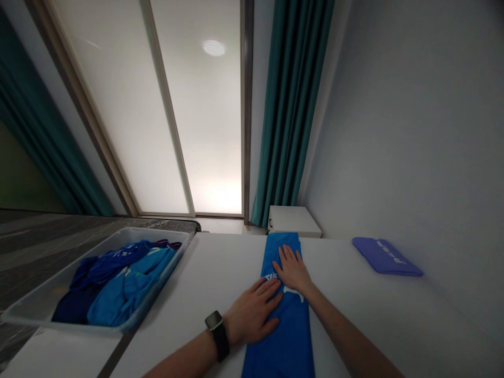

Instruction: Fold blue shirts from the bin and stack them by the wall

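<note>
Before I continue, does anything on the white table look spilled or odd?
Nothing stands out: the long blue printed cloth lies flat under the left hand and right hand; the flat purple item lies apart.

Light is dim overall; the door (212, 142) glows, brightest near its foot, with a round glare spot (213, 48) higher up. The wall (409, 131) greys into shade, corners darken, and wide-angle distortion slants lines.

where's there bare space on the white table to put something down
On the white table: left, beyond the watch, between the plastic bin and the blue cloth; right, between the blue cloth and the purple folded piece. Crowded: the middle, where the left hand and right hand rest on the blue cloth, and the bin, holding clothes.
</note>
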The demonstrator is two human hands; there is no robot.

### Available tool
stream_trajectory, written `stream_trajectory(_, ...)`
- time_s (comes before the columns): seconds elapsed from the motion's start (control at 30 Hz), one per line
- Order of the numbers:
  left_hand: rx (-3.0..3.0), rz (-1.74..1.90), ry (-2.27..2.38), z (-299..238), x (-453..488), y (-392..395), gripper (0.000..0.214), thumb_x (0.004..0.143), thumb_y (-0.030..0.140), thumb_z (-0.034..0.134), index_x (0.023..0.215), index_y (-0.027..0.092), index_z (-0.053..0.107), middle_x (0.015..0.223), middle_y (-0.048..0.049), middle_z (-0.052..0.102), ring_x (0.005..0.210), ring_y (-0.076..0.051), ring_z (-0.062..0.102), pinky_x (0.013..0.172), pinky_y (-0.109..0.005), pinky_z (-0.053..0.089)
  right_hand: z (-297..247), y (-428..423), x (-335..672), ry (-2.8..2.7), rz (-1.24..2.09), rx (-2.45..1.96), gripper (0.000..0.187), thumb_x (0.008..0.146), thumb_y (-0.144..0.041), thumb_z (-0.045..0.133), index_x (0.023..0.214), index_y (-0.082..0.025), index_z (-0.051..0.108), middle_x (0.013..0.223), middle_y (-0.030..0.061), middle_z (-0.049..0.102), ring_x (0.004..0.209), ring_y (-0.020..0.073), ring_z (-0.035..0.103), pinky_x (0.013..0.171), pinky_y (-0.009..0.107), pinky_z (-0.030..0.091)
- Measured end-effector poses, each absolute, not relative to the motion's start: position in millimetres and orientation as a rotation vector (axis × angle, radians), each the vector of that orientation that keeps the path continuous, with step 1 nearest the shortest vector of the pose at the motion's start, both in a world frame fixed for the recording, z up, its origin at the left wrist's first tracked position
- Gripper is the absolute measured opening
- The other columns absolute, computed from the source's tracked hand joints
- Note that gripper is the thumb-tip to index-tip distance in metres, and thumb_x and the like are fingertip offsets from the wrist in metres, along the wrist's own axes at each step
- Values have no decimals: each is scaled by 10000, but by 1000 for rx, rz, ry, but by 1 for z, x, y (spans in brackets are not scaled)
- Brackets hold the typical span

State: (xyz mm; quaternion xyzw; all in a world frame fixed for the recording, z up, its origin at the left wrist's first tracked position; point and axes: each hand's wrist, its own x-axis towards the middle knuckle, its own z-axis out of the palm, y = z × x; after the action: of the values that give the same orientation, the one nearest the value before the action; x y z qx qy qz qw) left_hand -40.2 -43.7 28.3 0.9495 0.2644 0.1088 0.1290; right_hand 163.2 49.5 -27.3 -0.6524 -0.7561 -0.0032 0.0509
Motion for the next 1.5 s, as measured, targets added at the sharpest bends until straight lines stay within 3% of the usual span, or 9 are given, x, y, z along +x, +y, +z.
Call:
stream_trajectory(0.4,2675,312,870,7,-51,-89,714,947,433,469,1561,213,177,1616,-73,182,1479,-286,196,1224,-484,141,-23,49,120,-2446,34,-1775,715,976,-555,187,1535,-115,255,1607,127,195,1488,250,135,1191,456,42)
stream_trajectory(0.9,2649,278,762,21,-66,-98,646,979,485,408,1541,212,246,1605,-70,236,1480,-255,204,1230,-459,110,-16,40,125,-2431,112,-1849,706,984,-559,173,1543,-132,227,1612,120,179,1490,245,123,1190,454,44)
stream_trajectory(1.1,2655,319,716,28,-67,-109,576,997,439,399,1525,235,290,1575,-75,321,1449,-263,291,1215,-472,149,-14,32,127,-2407,159,-1865,686,986,-539,191,1541,-138,236,1613,115,174,1491,246,119,1188,461,36)
stream_trajectory(1.2,2574,477,797,28,-71,-93,452,1002,373,393,1439,268,439,1472,-67,490,1356,-245,435,1169,-450,258,-8,32,128,-2381,196,-1852,648,999,-497,182,1535,-141,261,1605,110,215,1487,238,142,1190,465,41)
stream_trajectory(1.3,2303,812,1126,21,-78,-49,335,967,318,405,1188,213,634,1166,-93,675,1090,-240,605,981,-407,443,-3,29,131,-2343,169,-1803,596,1005,-426,213,1513,-134,325,1576,117,307,1473,240,196,1193,469,47)
stream_trajectory(1.4,1988,899,1275,11,-83,9,332,934,291,385,1083,181,660,853,-52,701,787,-194,646,760,-320,500,-1,20,134,-2350,173,-1712,521,976,-340,323,1440,-144,457,1498,132,441,1424,256,313,1191,472,105)
stream_trajectory(1.5,1943,819,1342,5,-78,62,346,902,284,394,1059,151,672,762,-40,679,715,-187,629,684,-288,479,-3,8,135,-2372,202,-1642,471,941,-293,401,1379,-176,531,1469,124,478,1409,262,341,1187,486,138)
